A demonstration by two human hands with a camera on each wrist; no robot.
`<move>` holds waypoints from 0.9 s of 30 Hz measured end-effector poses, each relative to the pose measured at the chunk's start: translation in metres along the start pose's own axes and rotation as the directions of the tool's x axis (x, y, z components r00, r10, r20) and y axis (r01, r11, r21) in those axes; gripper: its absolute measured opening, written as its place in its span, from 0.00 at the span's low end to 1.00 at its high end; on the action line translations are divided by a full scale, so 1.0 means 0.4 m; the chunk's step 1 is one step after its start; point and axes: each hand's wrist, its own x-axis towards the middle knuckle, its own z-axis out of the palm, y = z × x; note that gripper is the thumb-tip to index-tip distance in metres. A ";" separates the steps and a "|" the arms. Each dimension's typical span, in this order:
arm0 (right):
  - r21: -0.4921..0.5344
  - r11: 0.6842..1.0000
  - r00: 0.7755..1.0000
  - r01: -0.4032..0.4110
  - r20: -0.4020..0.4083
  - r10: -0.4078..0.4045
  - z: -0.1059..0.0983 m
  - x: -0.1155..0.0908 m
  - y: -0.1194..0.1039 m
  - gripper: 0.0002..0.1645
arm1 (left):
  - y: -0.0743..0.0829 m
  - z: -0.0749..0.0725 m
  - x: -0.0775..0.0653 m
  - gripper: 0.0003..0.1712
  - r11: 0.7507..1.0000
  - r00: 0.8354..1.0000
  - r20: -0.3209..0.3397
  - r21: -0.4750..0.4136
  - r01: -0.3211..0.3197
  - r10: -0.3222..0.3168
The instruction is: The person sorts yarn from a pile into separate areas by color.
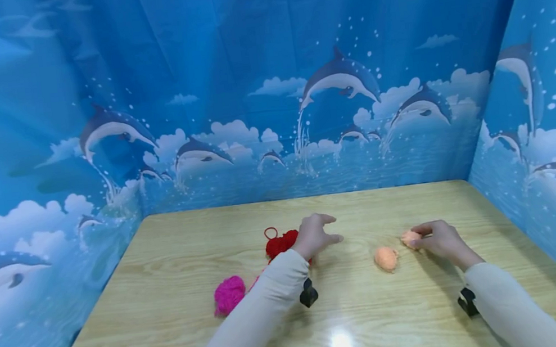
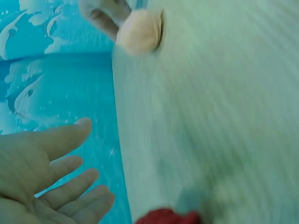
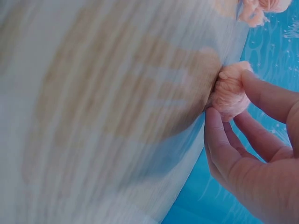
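Note:
Between the thumb and fingers of my right hand (image 1: 440, 241) is a small peach ball of yarn (image 3: 230, 91), low at the tabletop on the right. A second peach ball of yarn (image 1: 386, 258) lies just left of it, untouched. My left hand (image 1: 313, 236) hovers over the middle of the table, thumb and fingers spread, holding nothing; its palm shows in the left wrist view. Partly hidden behind that hand is a red ball of yarn (image 1: 279, 244) with a loose loop. A magenta ball of yarn (image 1: 230, 295) lies to the left of my left forearm.
The wood-grain table (image 1: 187, 234) meets a blue dolphin-print curtain (image 1: 228, 88) at its back and sides. A pink strand (image 1: 255, 282) runs beside the left sleeve. Each wrist carries a small black camera mount (image 1: 308, 293).

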 end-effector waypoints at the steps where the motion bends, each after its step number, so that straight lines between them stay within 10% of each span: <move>1: 0.002 1.000 1.000 0.000 0.000 0.000 0.000 0.000 -0.001 0.29 | 0.003 0.010 0.001 0.27 1.000 1.000 0.004 -0.013 -0.011 0.011; 27: -0.008 1.000 1.000 -0.009 -0.001 0.009 -0.002 -0.002 0.000 0.29 | 0.082 0.244 -0.004 0.27 0.997 0.998 -0.022 -0.056 -0.059 0.058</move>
